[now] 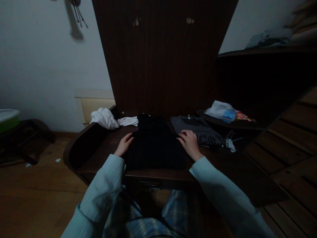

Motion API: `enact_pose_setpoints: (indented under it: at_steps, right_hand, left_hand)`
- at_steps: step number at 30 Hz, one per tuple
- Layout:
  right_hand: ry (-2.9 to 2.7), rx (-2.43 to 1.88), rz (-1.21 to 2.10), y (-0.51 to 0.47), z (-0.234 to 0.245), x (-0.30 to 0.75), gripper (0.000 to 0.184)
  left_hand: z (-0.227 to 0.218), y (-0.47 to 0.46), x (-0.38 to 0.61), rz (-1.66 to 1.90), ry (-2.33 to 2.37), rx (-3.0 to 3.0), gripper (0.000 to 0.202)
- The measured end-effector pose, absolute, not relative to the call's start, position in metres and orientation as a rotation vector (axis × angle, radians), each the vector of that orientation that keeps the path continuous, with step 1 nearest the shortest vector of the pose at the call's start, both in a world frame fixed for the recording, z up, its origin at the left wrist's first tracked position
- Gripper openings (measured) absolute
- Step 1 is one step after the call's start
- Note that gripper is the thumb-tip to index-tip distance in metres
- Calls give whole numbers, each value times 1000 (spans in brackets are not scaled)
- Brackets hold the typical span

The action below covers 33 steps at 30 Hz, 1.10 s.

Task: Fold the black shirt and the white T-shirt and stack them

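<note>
A black garment (153,145) lies folded on a dark wooden table (99,155) in front of me. My left hand (123,144) rests at its left edge, fingers curled onto the cloth. At the garment's right edge my right hand (190,142) lies with fingers bent down on the fabric. Both arms wear pale blue sleeves.
A grey folded shirt (198,129) lies to the right of the black one. White cloth (106,118) is bunched at the table's back left. A plastic bag (221,111) sits on a dark tray at the right. A tall dark wardrobe (160,56) stands behind.
</note>
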State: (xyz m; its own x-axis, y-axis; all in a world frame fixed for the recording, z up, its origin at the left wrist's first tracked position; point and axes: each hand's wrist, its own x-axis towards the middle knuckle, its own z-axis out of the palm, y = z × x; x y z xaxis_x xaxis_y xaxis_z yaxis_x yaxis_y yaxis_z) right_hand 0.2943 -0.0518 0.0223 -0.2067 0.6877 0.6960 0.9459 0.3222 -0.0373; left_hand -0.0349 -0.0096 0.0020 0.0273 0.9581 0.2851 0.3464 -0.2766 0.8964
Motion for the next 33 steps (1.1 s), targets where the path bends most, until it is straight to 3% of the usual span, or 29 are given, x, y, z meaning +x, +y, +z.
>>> enact_pose_setpoints:
  at_steps: [6, 16, 22, 27, 33]
  right_hand:
    - [-2012, -1408, -591, -36, 12, 293, 12]
    - [-2004, -1657, -573, -12, 14, 279, 9]
    - [-1898, -1607, -553, -28, 9, 280, 30]
    - [-1848, -1406, -307, -80, -8, 292, 22]
    - [-1652, -1589, 276, -129, -25, 299, 38]
  left_hand:
    - [-2, 3, -30, 1107, 1489, 1653, 27]
    - [-6, 23, -25, 1182, 1559, 1559, 20]
    - [-7, 4, -33, 1180, 1756, 1592, 56]
    - [-13, -52, -51, 1232, 1705, 1578, 58]
    - [-21, -109, -51, 1269, 1575, 1571, 61]
